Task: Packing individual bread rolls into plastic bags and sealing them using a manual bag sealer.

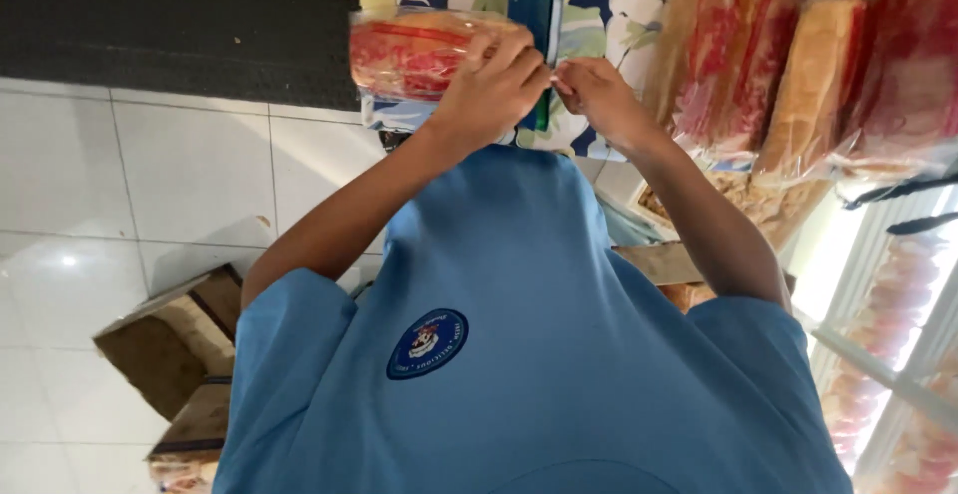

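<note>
Blue shirt (519, 354) fills the near frame. Beyond it, left hand (489, 90) is curled on the bagged bread loaf (414, 53); loaf lies leftward from it, long axis across. Right hand (599, 100) pinches at the bag's neck, fingertips hidden. Farther loaves (798, 65) blurred.

Bagged loaves (798, 75) crowding the right; bare floor tiles (180, 175) left.
</note>
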